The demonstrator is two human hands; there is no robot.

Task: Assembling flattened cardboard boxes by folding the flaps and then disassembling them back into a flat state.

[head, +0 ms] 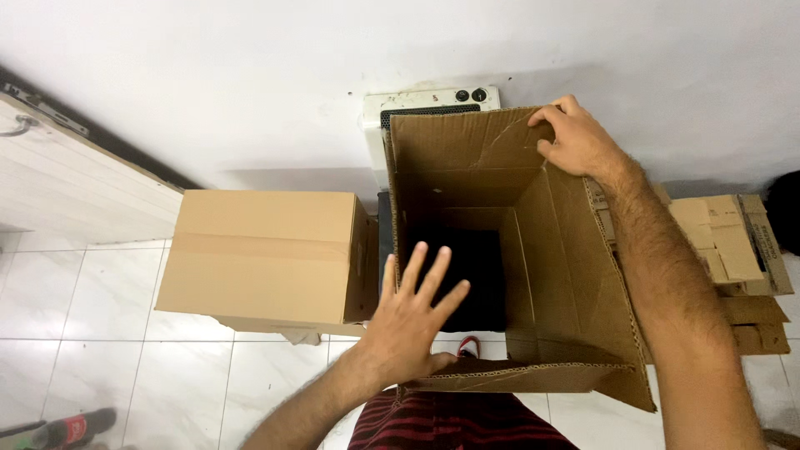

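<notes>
An open brown cardboard box (567,283) stands in front of me with its flaps up, and its inside looks dark. My left hand (412,321) hovers over the near edge of the opening with fingers spread wide, holding nothing. My right hand (575,142) grips the top corner of the far flap (467,142), fingers curled over its edge.
A closed, taped cardboard box (267,254) sits to the left. Flattened cardboard (733,250) lies on the right. A white appliance with knobs (433,104) stands against the wall behind the open box. A white door (67,175) is at far left. A dark bottle (71,429) lies on the tiled floor.
</notes>
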